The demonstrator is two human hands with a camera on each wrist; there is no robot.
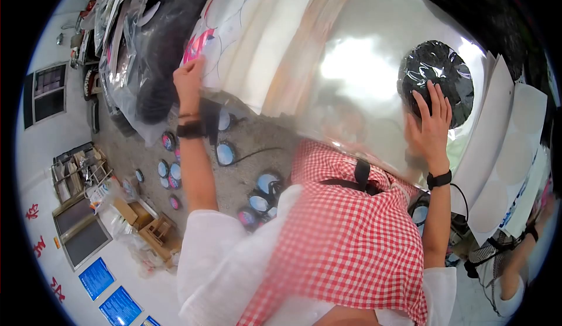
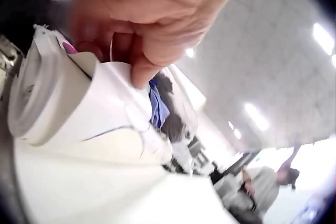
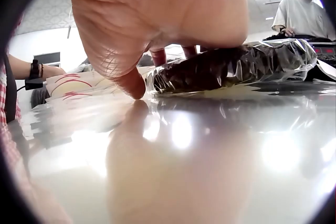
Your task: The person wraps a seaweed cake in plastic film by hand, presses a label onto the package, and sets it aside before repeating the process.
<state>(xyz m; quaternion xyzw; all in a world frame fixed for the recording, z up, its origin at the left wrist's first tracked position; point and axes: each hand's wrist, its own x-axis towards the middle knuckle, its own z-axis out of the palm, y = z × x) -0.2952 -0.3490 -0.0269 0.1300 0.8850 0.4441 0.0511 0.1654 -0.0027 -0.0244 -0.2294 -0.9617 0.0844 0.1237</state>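
In the head view my left hand (image 1: 188, 84) is at the left end of the work surface. It pinches the edge of a white sheet with a pink print (image 1: 199, 46). The left wrist view shows the thumb on one side of this white sheet (image 2: 113, 95), which curls over a roll. My right hand (image 1: 432, 124) rests with spread fingers on a round black disc-shaped bundle (image 1: 459, 83) wrapped in clear plastic. In the right wrist view the fingers lie over the wrapped bundle (image 3: 226, 69), with the thumb low beside its edge, close over the shiny surface.
A shiny silver sheet (image 1: 345, 86) covers the surface. Large white sheets (image 1: 483, 150) hang at the right edge. Clear plastic bags (image 1: 129, 74) crowd the far left. Several round blue-topped items (image 1: 225, 153) lie on the floor. Another person (image 2: 268, 187) appears in the left wrist view.
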